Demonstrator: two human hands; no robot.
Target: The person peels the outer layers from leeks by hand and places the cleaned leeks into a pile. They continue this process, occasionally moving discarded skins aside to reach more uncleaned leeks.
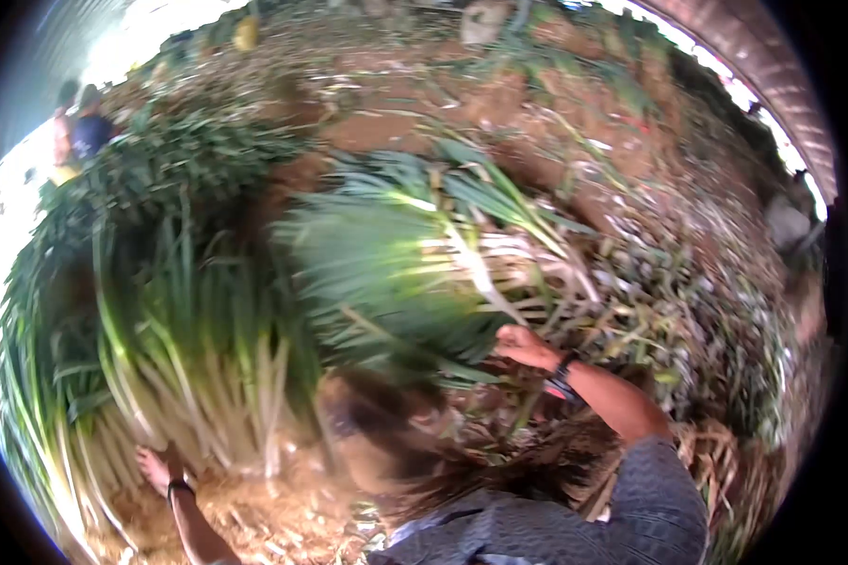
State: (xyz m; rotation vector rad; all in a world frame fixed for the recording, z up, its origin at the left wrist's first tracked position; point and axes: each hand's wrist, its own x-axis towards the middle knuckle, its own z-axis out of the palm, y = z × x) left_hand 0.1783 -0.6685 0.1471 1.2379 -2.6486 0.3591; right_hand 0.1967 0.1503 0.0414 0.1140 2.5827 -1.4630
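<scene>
My left hand (162, 466) is at the white lower ends of a broad row of leeks (193, 386) on the left, its fingers apart and touching the stalks. My right hand (528, 347) is beside a second pile of leeks (396, 245), near their pale root ends. Its fingers look curled together, and motion blur hides whether anything is between them. In that pile the green leaves point left and the white ends right. A dark band is on each wrist.
Loose trimmed leaves and peelings (688, 311) cover the ground on the right. Bare brown soil (377, 132) shows behind the leeks. A person in dark clothing (90, 132) is at the far left. More green leaves (188, 155) are heaped behind the left row.
</scene>
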